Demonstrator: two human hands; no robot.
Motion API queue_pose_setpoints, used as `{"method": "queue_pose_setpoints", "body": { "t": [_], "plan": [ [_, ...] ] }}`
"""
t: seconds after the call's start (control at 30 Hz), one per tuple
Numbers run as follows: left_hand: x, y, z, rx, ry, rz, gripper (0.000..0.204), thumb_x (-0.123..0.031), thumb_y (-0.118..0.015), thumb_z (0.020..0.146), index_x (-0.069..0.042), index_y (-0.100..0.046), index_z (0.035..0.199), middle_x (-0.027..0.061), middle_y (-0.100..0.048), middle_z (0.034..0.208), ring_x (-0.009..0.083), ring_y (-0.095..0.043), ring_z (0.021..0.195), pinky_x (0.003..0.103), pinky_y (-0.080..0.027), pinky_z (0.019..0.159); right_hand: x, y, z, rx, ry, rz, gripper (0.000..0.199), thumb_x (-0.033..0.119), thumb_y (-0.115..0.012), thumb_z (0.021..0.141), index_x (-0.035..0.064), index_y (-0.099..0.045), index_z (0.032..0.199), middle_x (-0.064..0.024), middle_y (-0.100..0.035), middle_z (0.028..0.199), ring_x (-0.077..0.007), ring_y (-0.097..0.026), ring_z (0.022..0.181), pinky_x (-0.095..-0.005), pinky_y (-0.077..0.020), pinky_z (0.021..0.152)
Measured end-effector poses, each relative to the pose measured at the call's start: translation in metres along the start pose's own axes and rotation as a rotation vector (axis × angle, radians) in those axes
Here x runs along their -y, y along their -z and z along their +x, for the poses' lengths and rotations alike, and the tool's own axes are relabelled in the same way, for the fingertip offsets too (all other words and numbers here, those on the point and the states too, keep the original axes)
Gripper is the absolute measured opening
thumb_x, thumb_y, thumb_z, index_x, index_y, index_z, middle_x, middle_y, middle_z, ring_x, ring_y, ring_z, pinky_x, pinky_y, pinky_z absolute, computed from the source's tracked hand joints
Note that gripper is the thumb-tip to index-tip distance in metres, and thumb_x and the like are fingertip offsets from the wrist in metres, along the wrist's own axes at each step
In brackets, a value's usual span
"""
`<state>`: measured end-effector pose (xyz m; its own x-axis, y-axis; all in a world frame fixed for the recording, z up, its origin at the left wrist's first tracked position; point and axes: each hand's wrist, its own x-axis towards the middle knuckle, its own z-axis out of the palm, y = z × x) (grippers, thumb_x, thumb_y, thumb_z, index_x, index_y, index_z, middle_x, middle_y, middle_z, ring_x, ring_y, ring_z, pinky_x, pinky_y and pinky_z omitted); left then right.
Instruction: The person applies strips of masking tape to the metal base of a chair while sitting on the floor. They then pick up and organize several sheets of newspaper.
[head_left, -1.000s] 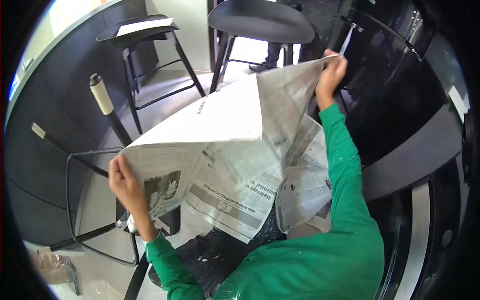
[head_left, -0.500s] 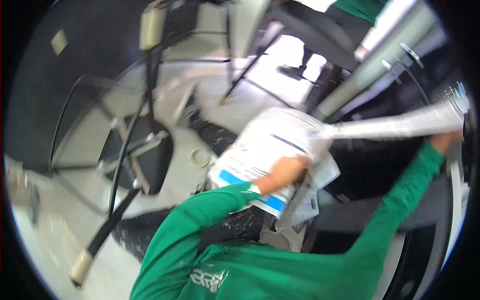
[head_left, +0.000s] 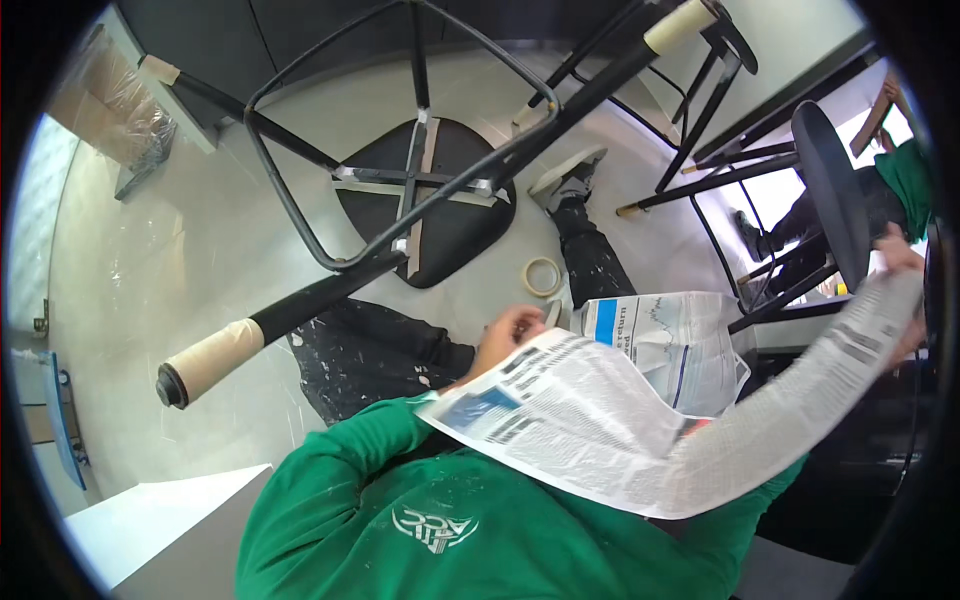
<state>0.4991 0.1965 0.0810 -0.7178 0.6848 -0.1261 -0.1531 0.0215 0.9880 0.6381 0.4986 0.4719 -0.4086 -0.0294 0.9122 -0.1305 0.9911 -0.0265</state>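
A newspaper sheet (head_left: 580, 400) stretches across my lap, its right part bent into a long curve. At its upper left edge, my left hand (head_left: 505, 338) has curled fingers closed on the paper, partly hidden by it. Far to the right, my right hand (head_left: 900, 252) grips the sheet's raised other end. Another newspaper piece (head_left: 655, 335) with a blue block and a chart lies beyond the sheet, over my right leg. Ahead of me is an upside-down black stool (head_left: 465, 215), with masking tape on its leg ends and strips across its underside.
A roll of masking tape (head_left: 541, 277) lies on the floor between my legs. More stools (head_left: 835, 190) stand at the right, near another person in a green sleeve (head_left: 905, 180). A plastic-wrapped box (head_left: 115, 100) is at the far left, and a white panel (head_left: 160, 520) at the lower left.
My view has swung rightward-tilted to more level, bringing the stool to the middle. The newspaper, bunched before, is now spread over my lap, with my left hand moved to its left edge.
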Motion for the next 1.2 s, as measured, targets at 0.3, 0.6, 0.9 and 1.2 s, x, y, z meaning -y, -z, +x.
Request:
{"method": "queue_pose_setpoints", "body": {
  "t": [0.3, 0.6, 0.9, 1.2],
  "plan": [
    [-0.027, 0.131, -0.003, 0.387, 0.473, -0.762, 0.075, -0.066, -0.04, 0.103, -0.004, -0.045, 0.146, 0.0164, -0.053, 0.14, 0.0249, -0.052, 0.131, 0.042, -0.045, 0.109, 0.028, -0.223, -0.135, 0.612, -0.696, 0.165, 0.017, 0.017, -0.06, 0.099, 0.0003, -0.063, 0.103, -0.0157, -0.065, 0.091, -0.0263, -0.063, 0.087, -0.0368, -0.049, 0.081],
    [-0.072, 0.213, -0.03, 0.318, 0.188, -0.245, 0.064, -0.054, -0.056, 0.102, -0.005, -0.051, 0.142, 0.0136, -0.06, 0.132, 0.019, -0.059, 0.119, 0.034, -0.051, 0.099, -0.049, -0.29, -0.319, 1.0, -0.947, 0.11, 0.024, 0.023, -0.058, 0.099, 0.0008, -0.066, 0.106, -0.0243, -0.069, 0.101, -0.0416, -0.067, 0.094, -0.0459, -0.0503, 0.082],
    [0.083, 0.221, 0.038, -0.555, -0.099, 0.065, 0.053, -0.023, -0.081, 0.09, -0.001, -0.058, 0.133, 0.0102, -0.066, 0.11, 0.0145, -0.061, 0.097, 0.031, -0.051, 0.088, -0.046, -0.22, -0.239, 0.255, -0.62, -0.266, 0.019, 0.017, -0.059, 0.103, 0.0019, -0.067, 0.111, -0.0186, -0.071, 0.105, -0.0376, -0.069, 0.095, -0.0416, -0.0525, 0.083],
    [0.064, 0.207, 0.062, -0.445, -0.302, 0.171, 0.016, -0.003, -0.074, 0.093, 0.001, -0.065, 0.105, 0.0164, -0.069, 0.116, 0.0237, -0.063, 0.115, 0.039, -0.047, 0.106, -0.038, -0.196, -0.169, -0.011, -0.575, -0.087, 0.02, 0.015, -0.059, 0.105, -0.0025, -0.066, 0.112, -0.0104, -0.071, 0.104, -0.0164, -0.067, 0.093, -0.0307, -0.054, 0.083]
  ]
}}
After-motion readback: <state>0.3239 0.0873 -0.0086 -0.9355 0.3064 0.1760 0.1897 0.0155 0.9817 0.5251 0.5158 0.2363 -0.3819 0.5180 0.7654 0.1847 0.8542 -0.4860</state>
